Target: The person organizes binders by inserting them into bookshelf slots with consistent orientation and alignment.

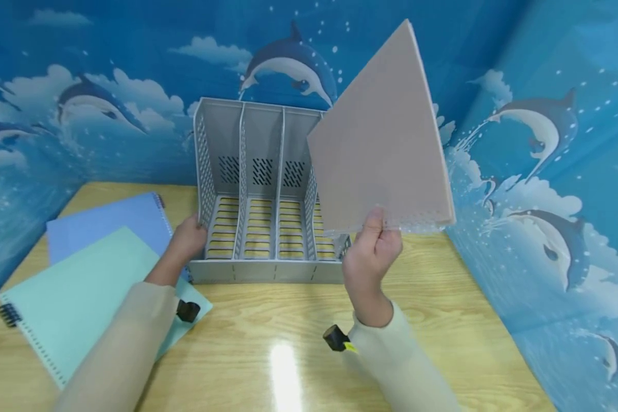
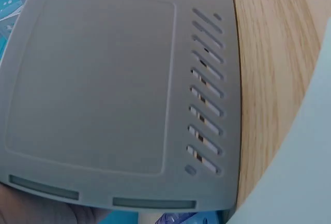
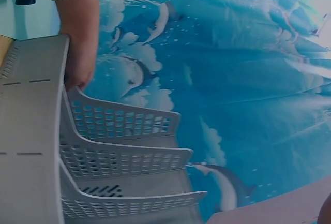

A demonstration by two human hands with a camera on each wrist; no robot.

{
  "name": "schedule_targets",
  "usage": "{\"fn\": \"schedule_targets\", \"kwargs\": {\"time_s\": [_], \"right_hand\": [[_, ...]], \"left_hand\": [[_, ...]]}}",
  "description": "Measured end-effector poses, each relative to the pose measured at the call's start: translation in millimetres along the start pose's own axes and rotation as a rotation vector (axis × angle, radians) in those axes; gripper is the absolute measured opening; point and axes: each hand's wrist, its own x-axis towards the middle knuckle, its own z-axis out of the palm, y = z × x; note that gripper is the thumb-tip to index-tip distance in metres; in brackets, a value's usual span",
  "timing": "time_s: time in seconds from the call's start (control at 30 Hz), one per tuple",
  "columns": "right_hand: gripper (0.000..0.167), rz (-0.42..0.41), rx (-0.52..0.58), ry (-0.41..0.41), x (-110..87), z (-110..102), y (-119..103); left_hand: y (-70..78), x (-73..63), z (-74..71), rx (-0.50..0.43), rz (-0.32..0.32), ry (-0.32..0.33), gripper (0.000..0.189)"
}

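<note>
My right hand [image 1: 373, 252] pinches the lower edge of a pale pink notebook [image 1: 378, 137], thumb on its near face. The notebook is raised and tilted at the rack's right side, hiding part of the rightmost slot. A clear, toothed strip runs along its bottom edge. My left hand [image 1: 187, 237] grips the left side wall of a grey file rack [image 1: 268, 272]. In the right wrist view the left hand [image 3: 80, 61] curls over that wall, and a corner of the pink notebook [image 3: 274, 208] shows. The rack's plain outer panel [image 2: 93, 84] fills the left wrist view.
A green notebook [image 1: 82, 297] overlaps a blue notebook [image 1: 113, 220] on the wooden table [image 1: 247, 343], left of the rack and partly beneath my left arm. The rack has upright perforated dividers. A blue dolphin-print backdrop [image 1: 149, 46] stands behind and on both sides.
</note>
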Motion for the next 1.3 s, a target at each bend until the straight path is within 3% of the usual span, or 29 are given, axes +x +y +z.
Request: {"fn": "schedule_targets", "kwargs": {"time_s": [0.2,0.37,0.63,0.83,1.07,1.3], "right_hand": [[0.025,0.078,-0.055,-0.046,-10.2,12.3,17.9],[0.028,0.133,-0.116,-0.087,-19.7,18.2,33.1],[0.029,0.174,-0.093,-0.111,-23.6,32.1,52.0],[0.025,0.158,-0.174,-0.093,-20.7,44.0,62.6],[0.027,0.127,-0.28,-0.138,-18.7,42.6,75.2],[0.024,0.237,-0.304,-0.18,-23.5,47.3,86.8]], "left_hand": [[-1.8,0.8,2.4,0.024,0.0,0.039,0.052],[-2.1,1.0,3.8,0.019,-0.016,0.05,0.053],[-2.6,-0.6,3.5,-0.001,-0.013,0.054,0.052],[-0.2,-1.2,4.6,-0.033,-0.014,0.072,0.052],[5.5,-0.9,8.4,-0.055,-0.02,0.069,0.052],[-0.5,-3.3,3.4,-0.027,-0.035,0.083,0.051]]}}
